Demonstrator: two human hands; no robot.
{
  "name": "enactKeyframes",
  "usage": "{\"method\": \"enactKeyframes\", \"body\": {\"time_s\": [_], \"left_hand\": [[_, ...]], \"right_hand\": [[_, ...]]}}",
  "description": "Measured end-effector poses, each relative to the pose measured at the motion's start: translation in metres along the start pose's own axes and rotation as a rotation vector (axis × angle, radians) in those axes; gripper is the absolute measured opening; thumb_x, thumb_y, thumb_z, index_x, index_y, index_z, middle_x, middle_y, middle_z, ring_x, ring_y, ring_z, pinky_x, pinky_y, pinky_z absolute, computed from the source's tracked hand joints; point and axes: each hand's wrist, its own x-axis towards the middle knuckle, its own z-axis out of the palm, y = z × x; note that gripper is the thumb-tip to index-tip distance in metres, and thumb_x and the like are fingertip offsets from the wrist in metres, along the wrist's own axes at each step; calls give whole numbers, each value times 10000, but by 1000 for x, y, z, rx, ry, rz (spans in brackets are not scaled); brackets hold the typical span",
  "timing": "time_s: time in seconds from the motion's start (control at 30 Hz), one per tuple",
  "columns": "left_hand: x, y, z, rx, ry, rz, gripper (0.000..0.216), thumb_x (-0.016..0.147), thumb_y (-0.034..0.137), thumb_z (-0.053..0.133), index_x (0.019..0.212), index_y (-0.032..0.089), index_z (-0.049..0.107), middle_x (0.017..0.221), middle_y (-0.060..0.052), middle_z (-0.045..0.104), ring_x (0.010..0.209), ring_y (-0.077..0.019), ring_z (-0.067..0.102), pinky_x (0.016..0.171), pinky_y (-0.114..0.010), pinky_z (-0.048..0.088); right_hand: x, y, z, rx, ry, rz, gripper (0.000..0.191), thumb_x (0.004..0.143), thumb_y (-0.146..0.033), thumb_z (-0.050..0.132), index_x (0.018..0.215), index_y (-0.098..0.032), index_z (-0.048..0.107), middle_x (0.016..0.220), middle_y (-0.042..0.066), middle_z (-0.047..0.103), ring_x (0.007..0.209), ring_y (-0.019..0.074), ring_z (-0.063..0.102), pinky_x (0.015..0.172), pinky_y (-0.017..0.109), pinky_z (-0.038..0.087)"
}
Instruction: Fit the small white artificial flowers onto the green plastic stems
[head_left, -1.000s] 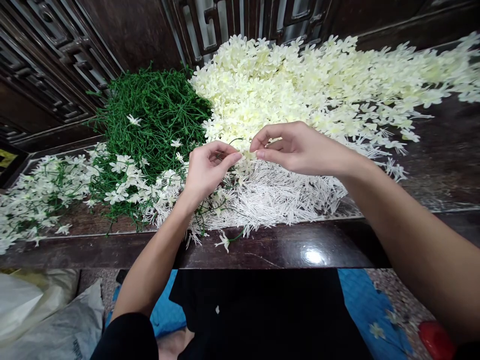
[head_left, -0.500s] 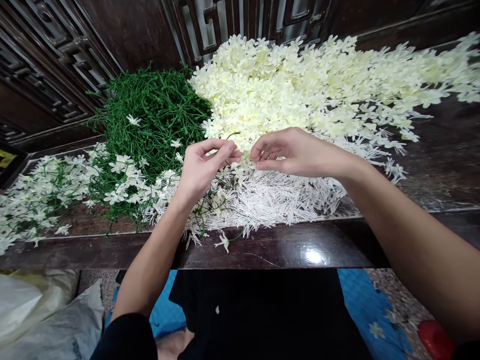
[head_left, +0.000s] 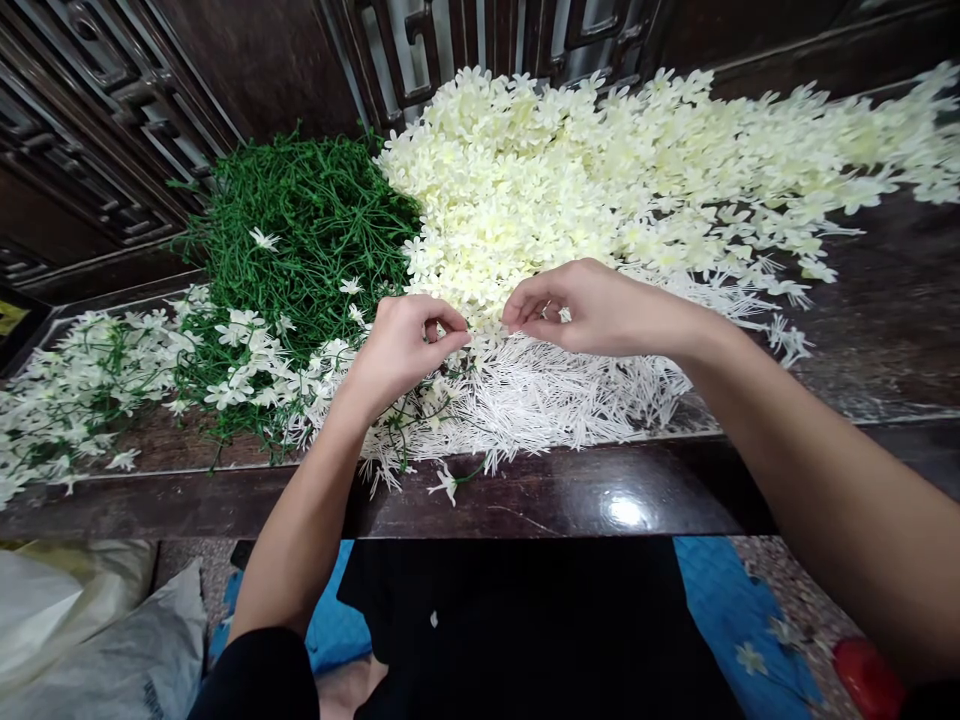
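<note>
Over the middle of the bench my left hand [head_left: 405, 342] is closed in a pinch, thumb against forefinger. Facing it a short gap away, my right hand [head_left: 581, 308] also pinches with curled fingers. Whatever lies between either set of fingertips is too small to make out. Behind both hands spreads a heap of cream artificial flower heads [head_left: 540, 170]. Thin white artificial stamens [head_left: 570, 390] lie in a pile just below my right hand. A mound of green plastic stems [head_left: 307, 220] is up and left of my left hand.
White flowers on green stems [head_left: 112, 370] cover the bench's left end. One stemmed white flower [head_left: 446, 484] lies by the front edge of the dark wooden bench [head_left: 540, 500]. Pale sacks [head_left: 142, 640] and a blue mat [head_left: 712, 600] are on the floor.
My left hand has turned over and dropped slightly, and the green stem that showed above its fingers is out of sight. My right hand's fingertips have drawn together into a pinch.
</note>
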Motion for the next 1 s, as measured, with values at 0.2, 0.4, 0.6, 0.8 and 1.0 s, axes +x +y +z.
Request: {"method": "enactKeyframes", "body": {"time_s": [0.2, 0.4, 0.6, 0.8, 1.0], "left_hand": [[-4, -8, 4, 160, -160, 86, 287, 845, 116, 543, 969, 217, 782, 998, -77, 731, 933, -237, 655, 841, -384, 491], [-3, -10, 6, 221, -180, 68, 164, 839, 167, 605, 818, 203, 764, 892, -81, 670, 884, -240, 622, 787, -373, 477], [-2, 3, -3, 50, 34, 69, 84, 799, 221, 639, 768, 191, 710, 794, -34, 722, 684, -151, 592, 662, -299, 473], [0, 9, 1, -171, 312, -84, 45, 712, 195, 678, 683, 179, 648, 702, -20, 702, 602, -118, 578, 481, -226, 416], [1, 13, 6, -271, 301, -130, 115, 708, 236, 703, 651, 180, 620, 702, -23, 694, 593, -107, 558, 482, -218, 423]], "right_hand": [[1, 3, 1, 11, -3, -3, 115, 841, -226, 658, 917, -228, 744, 977, 55, 747, 876, 239, 695, 765, 441, 565], [0, 5, 2, -3, -14, -23, 96, 846, -263, 651, 890, -254, 737, 982, 51, 748, 875, 250, 691, 765, 462, 564], [0, 0, 1, 46, 28, -21, 81, 838, -306, 687, 875, -251, 733, 954, 66, 740, 863, 261, 693, 800, 496, 573], [-5, -10, 1, 159, 59, -15, 129, 835, -343, 694, 895, -230, 688, 963, 75, 726, 882, 266, 706, 861, 522, 589], [-9, -22, 8, 352, 130, -31, 211, 800, -405, 762, 866, -248, 638, 899, 64, 717, 854, 269, 725, 835, 474, 615]]}}
